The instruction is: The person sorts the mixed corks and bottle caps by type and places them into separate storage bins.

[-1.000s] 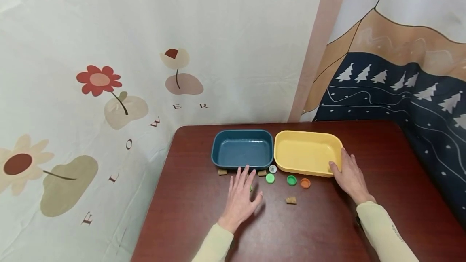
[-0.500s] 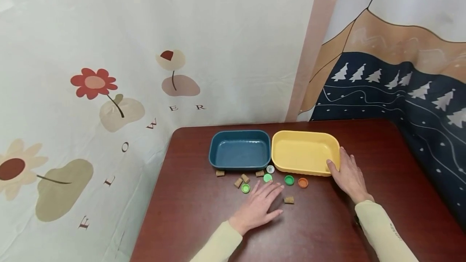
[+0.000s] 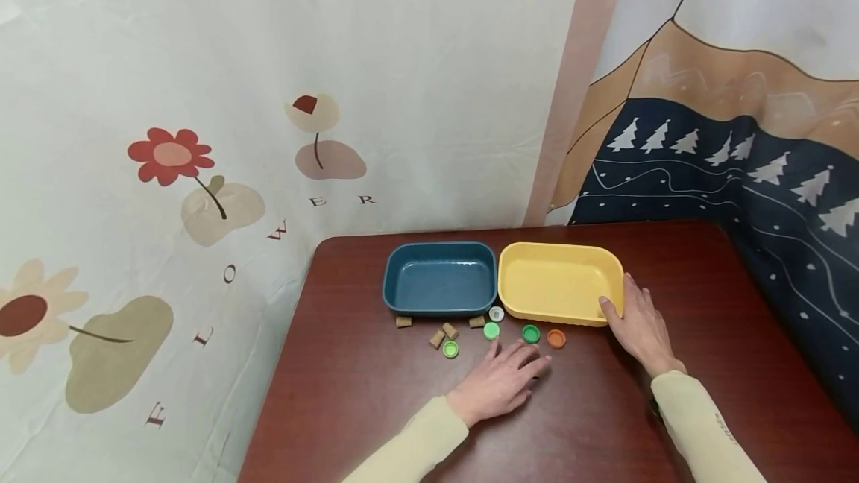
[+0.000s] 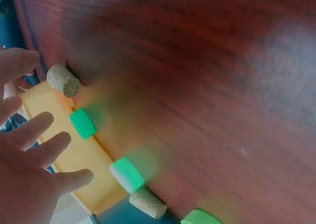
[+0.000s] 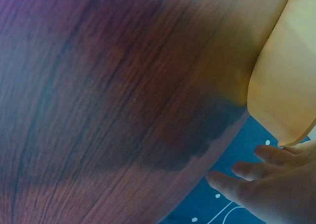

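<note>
Two hands differ in state: the left hand (image 3: 495, 384) lies farther right than half a second ago, fingers spread, gripping nothing, so the lone cork (image 4: 63, 80) near its thumb side appears the piece in reach; the right hand (image 3: 640, 330) holds the yellow tray (image 3: 557, 283) by its rim. The cork is a grainy cylinder; the green cap (image 3: 531, 333) beyond the left fingertips, a shallow disc; the tray, smooth and round-cornered.

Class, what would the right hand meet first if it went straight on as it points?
Likely the yellow tray: the right hand appears to touch its right end.
</note>
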The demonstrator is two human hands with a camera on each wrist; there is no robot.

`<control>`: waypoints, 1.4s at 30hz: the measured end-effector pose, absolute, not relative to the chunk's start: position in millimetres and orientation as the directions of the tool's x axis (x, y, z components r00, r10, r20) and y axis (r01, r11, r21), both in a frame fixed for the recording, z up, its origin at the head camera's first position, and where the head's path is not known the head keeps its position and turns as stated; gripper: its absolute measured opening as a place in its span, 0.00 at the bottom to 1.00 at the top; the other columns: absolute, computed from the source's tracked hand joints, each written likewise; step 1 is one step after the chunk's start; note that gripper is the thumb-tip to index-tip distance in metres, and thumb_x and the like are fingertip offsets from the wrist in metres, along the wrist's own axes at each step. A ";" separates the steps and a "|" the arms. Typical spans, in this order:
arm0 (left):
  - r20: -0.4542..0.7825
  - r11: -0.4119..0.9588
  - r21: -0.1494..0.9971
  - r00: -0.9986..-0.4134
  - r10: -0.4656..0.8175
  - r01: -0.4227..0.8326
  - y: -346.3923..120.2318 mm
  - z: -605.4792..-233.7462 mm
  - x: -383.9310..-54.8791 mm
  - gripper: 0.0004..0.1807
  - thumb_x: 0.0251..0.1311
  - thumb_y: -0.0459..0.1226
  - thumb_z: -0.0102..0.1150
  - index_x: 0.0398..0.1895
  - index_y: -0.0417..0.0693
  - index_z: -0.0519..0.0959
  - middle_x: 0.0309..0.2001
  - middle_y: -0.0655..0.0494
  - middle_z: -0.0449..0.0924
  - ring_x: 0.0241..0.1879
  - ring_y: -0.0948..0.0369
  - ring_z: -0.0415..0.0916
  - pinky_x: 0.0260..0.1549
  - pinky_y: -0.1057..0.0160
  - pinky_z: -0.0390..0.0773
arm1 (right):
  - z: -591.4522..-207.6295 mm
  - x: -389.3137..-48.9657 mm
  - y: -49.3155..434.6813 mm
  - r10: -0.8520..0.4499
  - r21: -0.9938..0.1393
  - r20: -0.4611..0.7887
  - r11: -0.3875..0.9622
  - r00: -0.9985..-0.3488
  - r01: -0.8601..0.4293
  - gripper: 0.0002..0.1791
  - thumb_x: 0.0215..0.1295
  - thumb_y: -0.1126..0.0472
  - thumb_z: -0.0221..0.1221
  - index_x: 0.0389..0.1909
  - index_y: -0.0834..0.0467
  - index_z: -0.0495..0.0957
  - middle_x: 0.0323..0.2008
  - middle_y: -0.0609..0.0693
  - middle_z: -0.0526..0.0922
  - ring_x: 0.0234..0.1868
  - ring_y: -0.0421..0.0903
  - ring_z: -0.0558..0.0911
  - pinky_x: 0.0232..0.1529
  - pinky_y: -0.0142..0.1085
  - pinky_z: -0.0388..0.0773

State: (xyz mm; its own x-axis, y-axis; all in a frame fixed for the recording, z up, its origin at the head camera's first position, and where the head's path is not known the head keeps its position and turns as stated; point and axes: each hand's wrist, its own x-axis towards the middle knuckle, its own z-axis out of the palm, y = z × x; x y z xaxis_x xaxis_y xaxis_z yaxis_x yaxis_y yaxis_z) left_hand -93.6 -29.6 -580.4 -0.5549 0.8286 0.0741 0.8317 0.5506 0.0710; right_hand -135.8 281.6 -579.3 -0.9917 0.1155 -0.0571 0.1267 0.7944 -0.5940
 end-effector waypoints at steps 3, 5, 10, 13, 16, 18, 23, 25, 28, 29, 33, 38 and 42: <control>0.051 0.538 0.027 -0.539 0.841 0.842 -26.0 -580.3 -95.5 0.29 0.72 0.44 0.61 0.75 0.64 0.70 0.71 0.57 0.70 0.72 0.54 0.67 0.61 0.36 0.72 | -580.8 -135.8 281.8 0.117 -0.594 -0.052 0.795 -0.992 0.125 0.49 0.80 0.36 0.43 0.82 0.68 0.38 0.78 0.74 0.48 0.76 0.78 0.48 0.65 0.76 0.51; 0.024 0.532 -0.016 -0.531 0.847 0.847 -24.6 -579.7 -96.1 0.27 0.76 0.43 0.57 0.75 0.67 0.70 0.72 0.58 0.70 0.72 0.54 0.67 0.62 0.36 0.72 | -582.1 -135.8 281.7 0.121 -0.593 -0.054 0.795 -0.991 0.129 0.49 0.80 0.36 0.43 0.82 0.68 0.38 0.78 0.74 0.48 0.76 0.78 0.47 0.65 0.76 0.51; 0.004 0.510 -0.097 -0.512 0.859 0.855 -24.2 -582.2 -99.3 0.25 0.77 0.41 0.54 0.73 0.71 0.72 0.72 0.59 0.70 0.73 0.54 0.66 0.62 0.37 0.72 | -582.4 -135.6 281.1 0.127 -0.599 -0.075 0.787 -0.989 0.147 0.50 0.80 0.36 0.43 0.82 0.67 0.37 0.79 0.73 0.47 0.76 0.77 0.46 0.66 0.76 0.49; 0.007 0.503 -0.120 -0.506 0.863 0.856 -24.7 -585.9 -101.6 0.23 0.76 0.42 0.56 0.71 0.70 0.75 0.72 0.59 0.71 0.73 0.53 0.66 0.61 0.37 0.72 | -581.8 -135.1 281.4 0.127 -0.603 -0.089 0.782 -0.988 0.155 0.50 0.79 0.35 0.43 0.82 0.67 0.36 0.79 0.73 0.46 0.77 0.77 0.45 0.66 0.76 0.48; 0.002 0.503 -0.127 -0.507 0.862 0.855 -25.7 -589.2 -102.4 0.21 0.76 0.42 0.55 0.68 0.69 0.77 0.71 0.60 0.72 0.73 0.53 0.65 0.62 0.37 0.72 | -582.3 -134.7 281.4 0.127 -0.603 -0.094 0.782 -0.987 0.158 0.50 0.79 0.35 0.43 0.82 0.67 0.36 0.79 0.74 0.46 0.77 0.77 0.44 0.66 0.76 0.47; 0.006 0.504 -0.130 -0.508 0.862 0.854 -26.3 -591.7 -103.0 0.19 0.76 0.42 0.55 0.66 0.68 0.77 0.71 0.60 0.72 0.73 0.53 0.66 0.62 0.38 0.72 | -582.6 -134.5 281.4 0.126 -0.602 -0.095 0.783 -0.988 0.158 0.50 0.79 0.35 0.43 0.82 0.67 0.36 0.78 0.74 0.46 0.77 0.77 0.44 0.66 0.76 0.47; 0.039 0.511 -0.152 -0.511 0.859 0.846 -27.1 -595.2 -103.8 0.13 0.75 0.43 0.55 0.58 0.66 0.81 0.66 0.62 0.77 0.71 0.54 0.69 0.62 0.39 0.73 | -583.3 -134.6 281.4 0.127 -0.602 -0.083 0.784 -0.988 0.151 0.50 0.79 0.35 0.43 0.82 0.67 0.36 0.78 0.75 0.46 0.77 0.77 0.45 0.66 0.76 0.48; 0.058 0.516 -0.160 -0.514 0.856 0.842 -27.5 -596.2 -103.8 0.11 0.75 0.45 0.56 0.55 0.66 0.82 0.63 0.63 0.78 0.70 0.55 0.71 0.62 0.40 0.73 | -583.5 -134.9 281.2 0.128 -0.602 -0.075 0.785 -0.989 0.147 0.50 0.79 0.35 0.43 0.82 0.67 0.37 0.78 0.75 0.47 0.77 0.77 0.45 0.66 0.76 0.49; 0.094 0.527 -0.164 -0.519 0.850 0.834 -29.1 -598.0 -103.3 0.09 0.73 0.45 0.59 0.51 0.66 0.83 0.57 0.64 0.81 0.64 0.58 0.75 0.62 0.42 0.74 | -583.4 -135.2 281.0 0.127 -0.602 -0.061 0.787 -0.990 0.138 0.50 0.80 0.36 0.43 0.82 0.68 0.37 0.78 0.75 0.48 0.76 0.78 0.46 0.66 0.76 0.50; 0.107 0.532 -0.167 -0.521 0.847 0.830 -29.9 -598.4 -102.9 0.08 0.72 0.44 0.60 0.50 0.66 0.84 0.54 0.64 0.81 0.61 0.59 0.76 0.62 0.42 0.74 | -583.5 -135.5 280.9 0.126 -0.602 -0.058 0.787 -0.990 0.136 0.50 0.80 0.36 0.43 0.82 0.68 0.37 0.78 0.75 0.48 0.76 0.78 0.46 0.66 0.76 0.50; 0.148 0.549 -0.178 -0.529 0.835 0.817 -32.9 -599.1 -100.8 0.08 0.67 0.42 0.65 0.47 0.65 0.84 0.43 0.63 0.79 0.49 0.61 0.79 0.63 0.43 0.73 | -584.1 -136.8 280.5 0.126 -0.603 -0.055 0.786 -0.990 0.134 0.50 0.80 0.35 0.42 0.82 0.68 0.38 0.78 0.75 0.48 0.76 0.78 0.46 0.66 0.76 0.50; 0.185 0.563 -0.150 -0.536 0.824 0.813 -35.8 -600.6 -99.4 0.09 0.66 0.42 0.67 0.47 0.64 0.85 0.41 0.63 0.78 0.47 0.62 0.79 0.65 0.43 0.71 | -584.1 -136.6 280.1 0.131 -0.603 -0.066 0.784 -0.989 0.144 0.50 0.80 0.35 0.43 0.82 0.67 0.37 0.78 0.75 0.47 0.76 0.78 0.46 0.66 0.76 0.50; 0.226 0.578 -0.094 -0.547 0.806 0.811 -35.9 -597.8 -99.9 0.09 0.66 0.42 0.66 0.47 0.64 0.84 0.41 0.64 0.77 0.48 0.62 0.79 0.65 0.42 0.71 | -584.4 -135.0 280.8 0.134 -0.602 -0.078 0.783 -0.988 0.154 0.50 0.79 0.35 0.43 0.82 0.67 0.36 0.78 0.75 0.47 0.76 0.78 0.45 0.66 0.75 0.50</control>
State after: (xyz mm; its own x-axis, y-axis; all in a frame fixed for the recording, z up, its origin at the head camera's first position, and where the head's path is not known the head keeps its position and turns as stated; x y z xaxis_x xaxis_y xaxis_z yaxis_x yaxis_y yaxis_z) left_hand -99.9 -35.9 -597.8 -0.5475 0.8057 0.2261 0.8109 0.5775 -0.0944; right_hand -135.0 280.8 -584.4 -0.9879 0.1341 -0.0782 0.1540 0.7832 -0.6023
